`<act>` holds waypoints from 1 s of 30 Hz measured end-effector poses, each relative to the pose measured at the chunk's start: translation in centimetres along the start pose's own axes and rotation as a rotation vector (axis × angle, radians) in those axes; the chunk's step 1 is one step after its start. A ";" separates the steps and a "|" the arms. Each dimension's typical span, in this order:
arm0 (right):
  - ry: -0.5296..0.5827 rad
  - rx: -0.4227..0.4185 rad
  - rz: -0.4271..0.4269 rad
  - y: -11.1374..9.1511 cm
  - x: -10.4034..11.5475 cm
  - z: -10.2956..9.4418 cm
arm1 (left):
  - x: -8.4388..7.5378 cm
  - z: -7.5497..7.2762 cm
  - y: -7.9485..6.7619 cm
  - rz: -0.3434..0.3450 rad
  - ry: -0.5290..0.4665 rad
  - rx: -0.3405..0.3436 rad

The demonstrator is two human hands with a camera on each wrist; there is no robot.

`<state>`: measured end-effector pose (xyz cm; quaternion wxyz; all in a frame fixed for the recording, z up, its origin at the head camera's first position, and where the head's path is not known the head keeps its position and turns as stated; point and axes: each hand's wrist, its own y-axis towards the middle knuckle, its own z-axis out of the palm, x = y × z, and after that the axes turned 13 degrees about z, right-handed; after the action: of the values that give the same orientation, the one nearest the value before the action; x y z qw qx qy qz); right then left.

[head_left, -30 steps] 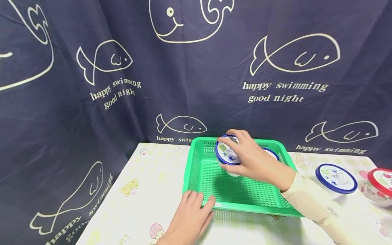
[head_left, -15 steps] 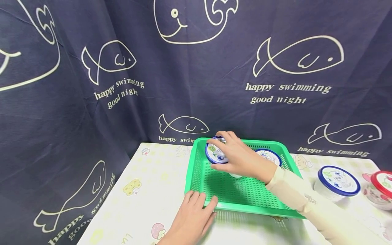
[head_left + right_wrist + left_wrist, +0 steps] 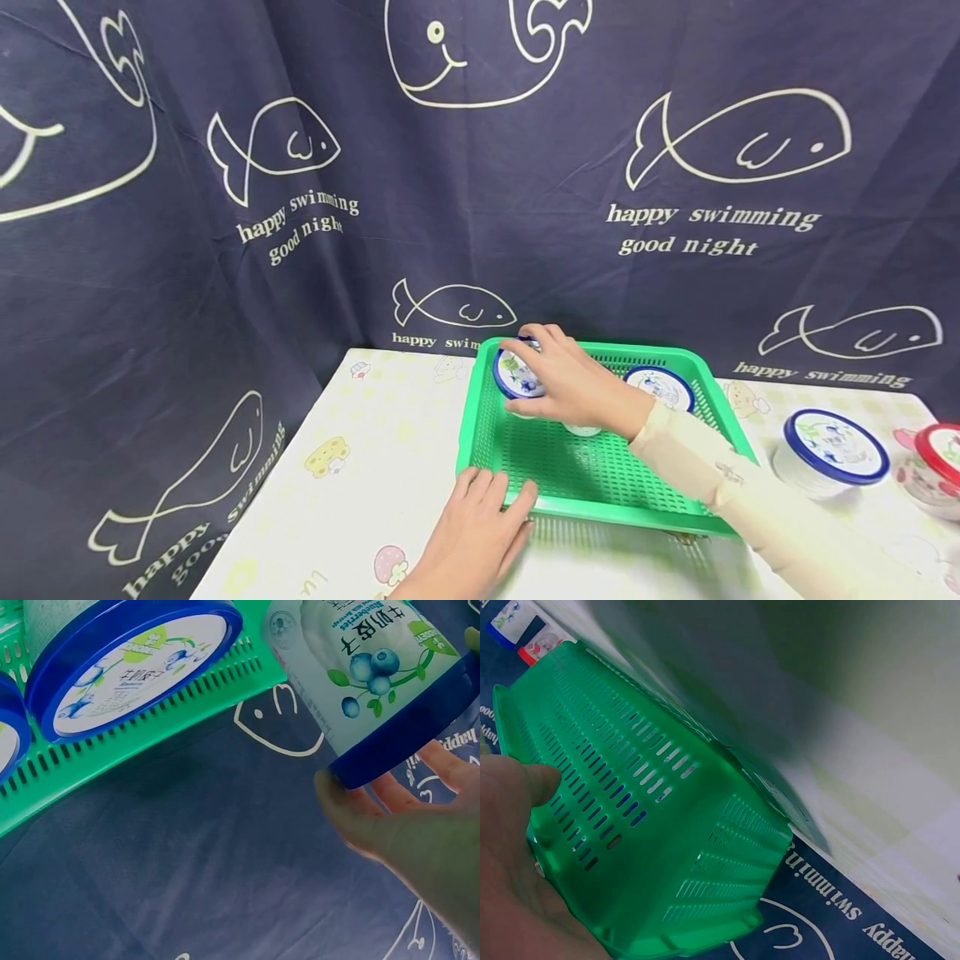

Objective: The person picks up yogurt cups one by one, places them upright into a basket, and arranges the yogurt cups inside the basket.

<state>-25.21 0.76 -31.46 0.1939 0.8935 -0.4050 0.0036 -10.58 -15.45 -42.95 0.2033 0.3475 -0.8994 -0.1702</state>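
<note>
My right hand [image 3: 570, 383] grips a blue-lidded plastic tub [image 3: 517, 372] by its lid, at the back left corner of a green plastic basket [image 3: 570, 507]. Blueberries are printed on that tub [image 3: 375, 679] in the right wrist view, with fingers and thumb around the lid's edge. My left hand [image 3: 476, 529] holds the basket's front left rim; its thumb [image 3: 544, 784] lies against the outer wall in the left wrist view. Another blue-lidded tub [image 3: 660, 385] stands in the basket's back right. Between them a third tub [image 3: 582, 430] is mostly hidden under my right hand.
Right of the basket, a blue-lidded tub [image 3: 836, 450] and a red-lidded tub [image 3: 937, 467] stand on the patterned tablecloth [image 3: 375, 450]. A dark blue curtain [image 3: 525, 200] with fish drawings hangs right behind the basket and along the left.
My right hand has carried its tub leftward into the basket's back left corner, uncovering the tub at the back right. The left hand stays on the rim; the whole view has shifted slightly.
</note>
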 end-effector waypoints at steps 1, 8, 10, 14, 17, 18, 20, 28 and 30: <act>-0.005 0.002 0.003 0.1 -0.1 0.1 | 0.0 0.0 0.0 0.000 -0.003 0.004; -0.001 0.027 0.025 1.0 -0.6 1.1 | 0.0 -0.1 0.1 0.006 -0.001 -0.009; 0.001 0.038 0.032 1.3 -0.8 1.3 | 0.0 -0.2 0.1 0.009 0.009 -0.012; -0.005 0.055 0.039 1.9 -1.0 1.7 | 0.0 -0.1 0.1 0.007 0.022 -0.013; -0.013 0.062 0.041 2.3 -1.1 1.9 | -0.1 -0.1 0.1 0.002 0.011 -0.005; -0.014 0.067 0.039 2.3 -1.2 1.9 | -0.1 -0.1 0.1 0.001 0.010 0.000; -0.010 0.074 0.038 2.4 -1.2 2.1 | -0.1 -0.1 0.2 0.001 0.008 0.009; 0.000 0.101 0.019 2.8 -1.1 3.2 | -0.1 -0.2 0.2 -0.010 -0.019 0.031; -0.004 0.115 0.015 2.9 -1.1 3.5 | -0.1 -0.2 0.2 -0.009 -0.017 0.033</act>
<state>-28.54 -1.41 -33.94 0.1415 0.9002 -0.4110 0.0266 -10.56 -15.28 -42.72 0.1893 0.3532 -0.9023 -0.1592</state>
